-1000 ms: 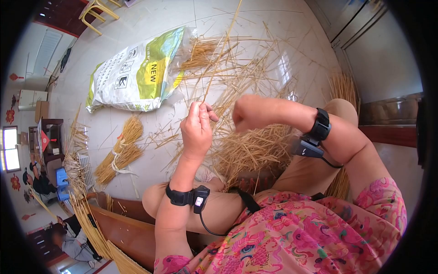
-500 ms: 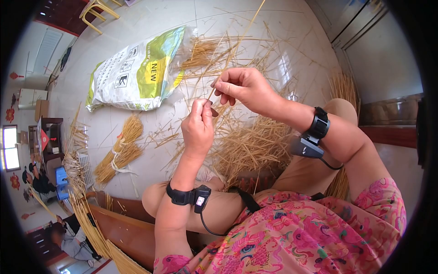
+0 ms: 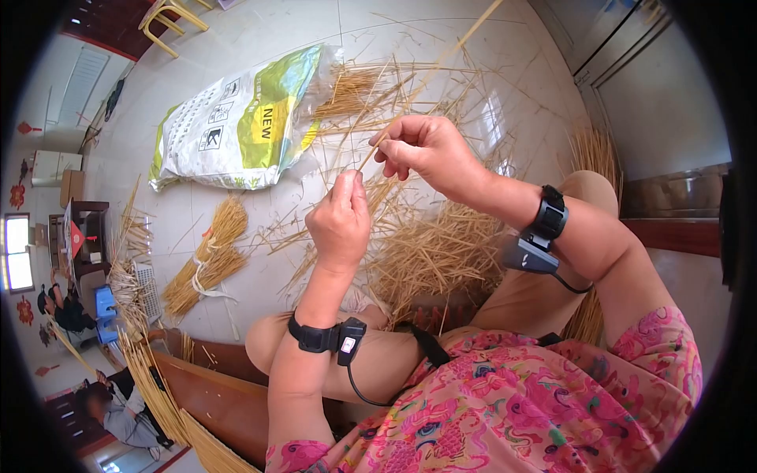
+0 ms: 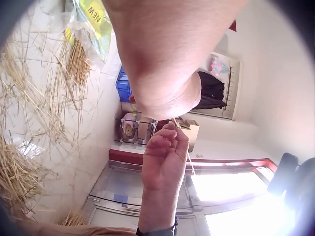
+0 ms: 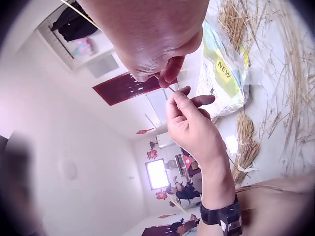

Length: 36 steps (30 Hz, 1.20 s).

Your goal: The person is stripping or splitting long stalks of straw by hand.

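A thin straw stalk (image 3: 475, 29) slants up and away to the right between both hands. My left hand (image 3: 339, 225) grips its lower end, thumb and curled fingers together. Just above, my right hand (image 3: 434, 158) pinches the same stalk between thumb and forefinger, its other fingers curled loosely. A short stretch of stalk (image 5: 171, 89) shows between the two hands in the right wrist view. In the left wrist view the right hand (image 4: 165, 160) faces the camera, and the near left hand (image 4: 162, 64) hides most of the stalk.
Loose straw (image 3: 438, 256) is heaped on the tiles before the knees. Beyond lies a white-green bag (image 3: 236, 122) with straw (image 3: 351, 91) at its mouth. Tied straw bundles (image 3: 206, 264) lie at left; more straw (image 3: 595, 154) stands by the right wall. A person (image 3: 130, 418) sits far left.
My right hand has swung up from beside the left hand and now pinches the stalk above it. The stalk's far end has tipped to the right. My left hand has barely moved.
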Motion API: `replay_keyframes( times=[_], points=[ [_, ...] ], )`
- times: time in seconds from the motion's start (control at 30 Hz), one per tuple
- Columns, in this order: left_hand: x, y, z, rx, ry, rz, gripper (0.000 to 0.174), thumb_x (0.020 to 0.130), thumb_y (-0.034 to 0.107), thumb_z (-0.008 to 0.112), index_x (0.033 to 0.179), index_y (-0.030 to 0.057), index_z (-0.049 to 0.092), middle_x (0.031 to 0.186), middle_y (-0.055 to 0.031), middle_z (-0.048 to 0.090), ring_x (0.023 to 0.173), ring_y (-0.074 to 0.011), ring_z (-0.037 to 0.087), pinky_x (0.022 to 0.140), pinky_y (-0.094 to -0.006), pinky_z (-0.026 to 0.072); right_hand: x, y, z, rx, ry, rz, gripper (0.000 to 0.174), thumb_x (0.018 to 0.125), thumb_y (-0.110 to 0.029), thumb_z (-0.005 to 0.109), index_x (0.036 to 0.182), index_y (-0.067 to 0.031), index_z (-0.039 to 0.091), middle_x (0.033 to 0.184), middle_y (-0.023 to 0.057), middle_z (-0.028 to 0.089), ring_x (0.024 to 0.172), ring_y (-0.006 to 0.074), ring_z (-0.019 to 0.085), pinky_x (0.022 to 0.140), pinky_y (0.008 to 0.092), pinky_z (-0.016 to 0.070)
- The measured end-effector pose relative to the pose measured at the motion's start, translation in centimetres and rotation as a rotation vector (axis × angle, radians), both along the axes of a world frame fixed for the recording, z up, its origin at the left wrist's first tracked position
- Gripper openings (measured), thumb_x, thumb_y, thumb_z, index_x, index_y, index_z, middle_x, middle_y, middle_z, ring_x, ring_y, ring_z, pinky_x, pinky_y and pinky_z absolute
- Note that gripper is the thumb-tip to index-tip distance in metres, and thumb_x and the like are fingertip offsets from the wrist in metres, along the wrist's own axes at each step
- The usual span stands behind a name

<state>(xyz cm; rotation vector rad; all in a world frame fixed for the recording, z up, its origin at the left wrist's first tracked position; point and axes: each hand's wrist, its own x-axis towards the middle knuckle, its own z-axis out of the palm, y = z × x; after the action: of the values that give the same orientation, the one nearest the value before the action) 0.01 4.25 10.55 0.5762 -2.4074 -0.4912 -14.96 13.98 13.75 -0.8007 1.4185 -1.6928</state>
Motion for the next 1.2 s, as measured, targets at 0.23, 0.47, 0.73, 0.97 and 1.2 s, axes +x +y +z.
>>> replay_keyframes(
  times=[0.23, 0.47, 0.73, 0.97, 1.2],
  points=[
    [0.1, 0.1, 0.6, -0.189, 0.023, 0.021, 0.011, 0.086, 0.011, 0.060, 0.096, 0.0075, 0.063, 0.073, -0.0092, 0.066, 0.060, -0.0266, 0.064, 0.053, -0.0344, 0.0499, 0.1, -0.1, -0.5, -0.010, -0.037, -0.010, 0.014, 0.087, -0.009, 0.055, 0.086, 0.0032, 0.062, 0.075, 0.0055, 0.064, 0.062, 0.0083, 0.061, 0.054, 0.0218, 0.0493],
    [0.0, 0.3, 0.3, -0.115, 0.030, 0.025, 0.011, 0.086, 0.011, 0.060, 0.096, 0.0069, 0.063, 0.075, -0.0098, 0.067, 0.062, -0.0263, 0.065, 0.053, -0.0339, 0.0503, 0.2, -0.1, -0.7, -0.012, -0.061, -0.013, 0.013, 0.087, -0.006, 0.053, 0.089, 0.0033, 0.062, 0.076, 0.0053, 0.064, 0.062, 0.0077, 0.059, 0.054, 0.0214, 0.0485],
    [-0.2, 0.6, -0.6, 0.043, 0.088, -0.025, 0.009, 0.088, 0.011, 0.058, 0.097, 0.0079, 0.061, 0.065, -0.0107, 0.063, 0.054, -0.0278, 0.062, 0.048, -0.0366, 0.0472, 0.6, -0.2, -1.4, -0.041, -0.496, 0.021, 0.012, 0.089, -0.010, 0.055, 0.089, -0.0001, 0.061, 0.077, 0.0050, 0.062, 0.063, 0.0080, 0.056, 0.056, 0.0200, 0.0452],
    [-0.3, 0.9, -0.7, 0.044, 0.124, -0.013, 0.010, 0.089, 0.011, 0.057, 0.097, 0.0082, 0.060, 0.065, -0.0108, 0.063, 0.055, -0.0287, 0.062, 0.049, -0.0371, 0.0474, 1.3, -0.1, -2.1, 0.076, -0.354, 0.083, 0.015, 0.086, -0.015, 0.060, 0.080, -0.0016, 0.062, 0.067, 0.0038, 0.060, 0.055, 0.0087, 0.053, 0.050, 0.0238, 0.0426],
    [-0.3, 0.2, 0.3, 0.243, 0.139, -0.027, 0.010, 0.093, 0.011, 0.050, 0.093, 0.0051, 0.059, 0.068, -0.0102, 0.065, 0.059, -0.0242, 0.065, 0.051, -0.0342, 0.0481, 1.0, 0.7, -1.2, 0.417, 0.613, 0.344, 0.025, 0.077, -0.023, 0.069, 0.072, 0.0012, 0.064, 0.059, 0.0126, 0.060, 0.052, 0.0210, 0.058, 0.055, 0.0346, 0.0481]
  ],
)
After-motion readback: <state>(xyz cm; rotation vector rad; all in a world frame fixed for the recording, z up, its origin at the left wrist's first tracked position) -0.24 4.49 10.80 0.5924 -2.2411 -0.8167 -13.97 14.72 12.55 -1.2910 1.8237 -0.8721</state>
